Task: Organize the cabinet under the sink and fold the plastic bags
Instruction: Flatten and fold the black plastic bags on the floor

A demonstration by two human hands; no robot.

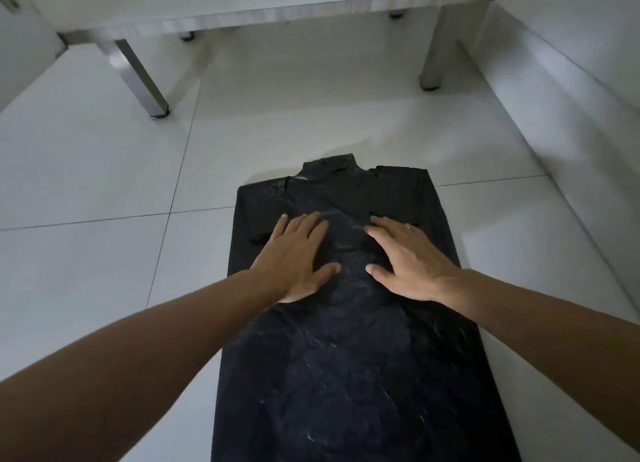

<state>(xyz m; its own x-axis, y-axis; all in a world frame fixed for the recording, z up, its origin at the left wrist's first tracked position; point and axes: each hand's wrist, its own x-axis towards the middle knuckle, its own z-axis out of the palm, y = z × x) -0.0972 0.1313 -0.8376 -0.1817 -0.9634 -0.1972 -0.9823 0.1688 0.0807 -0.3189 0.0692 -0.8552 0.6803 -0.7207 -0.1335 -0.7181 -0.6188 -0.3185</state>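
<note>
Black plastic bag lies flat on the tiled floor, handles toward the steel table. Left hand and right hand press it, fingers straight, palms down. Likely light, thin, slippery, crinkly; best pinched at side edges or handles.

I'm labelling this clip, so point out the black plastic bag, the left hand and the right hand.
black plastic bag [349, 375]: head view, crinkled middle.
left hand [294, 257]: head view, back of hand.
right hand [408, 260]: head view, back of hand.
</note>
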